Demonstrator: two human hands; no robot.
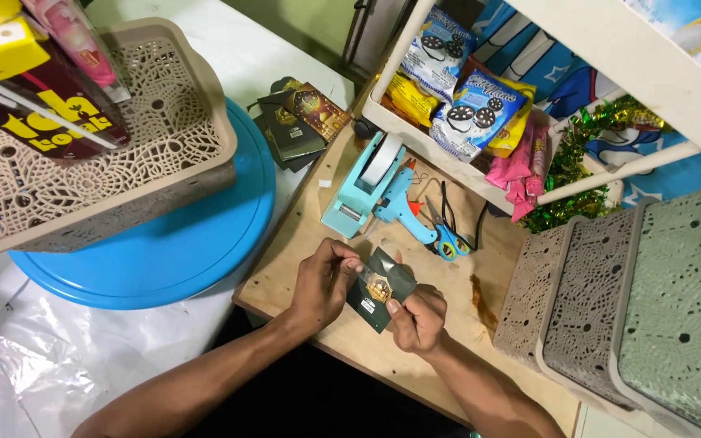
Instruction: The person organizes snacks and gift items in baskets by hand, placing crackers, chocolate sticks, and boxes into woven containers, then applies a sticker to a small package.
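Head view shows me both hands, left hand (pixel 324 284) and right hand (pixel 419 318), pinching a small dark card (pixel 379 288) by its edges so it stays flat over the wooden board (pixel 302 243).

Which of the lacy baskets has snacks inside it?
The beige basket on the blue round tray, at the left. It holds boxes and packets; the three baskets leaning together at the right look empty.

A low wooden board table (pixel 302 268) sits in the middle, its left edge against a white surface (pixel 261 49) that carries a round blue plastic tray (pixel 196 251). A white slatted shelf rack (pixel 610 57) stands past the table's far edge. Crinkled clear plastic sheeting (pixel 50 357) lies at lower left. The light is bright and even.
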